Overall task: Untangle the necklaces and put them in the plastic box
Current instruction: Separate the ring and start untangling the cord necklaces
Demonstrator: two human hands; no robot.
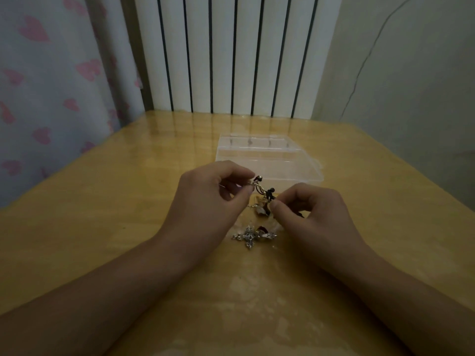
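Pinching tangled black-and-silver necklaces (259,199) between both hands' fingers (241,176).

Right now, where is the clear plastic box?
The plastic box sits on the wooden table in the head view, just beyond both hands, in front of the white radiator.

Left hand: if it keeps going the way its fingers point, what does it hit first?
The left hand points right and slightly away, pinching the tangled necklaces. Straight on, it would likely meet the right hand's fingertips first. The plastic box lies just behind that line; depth is unclear.
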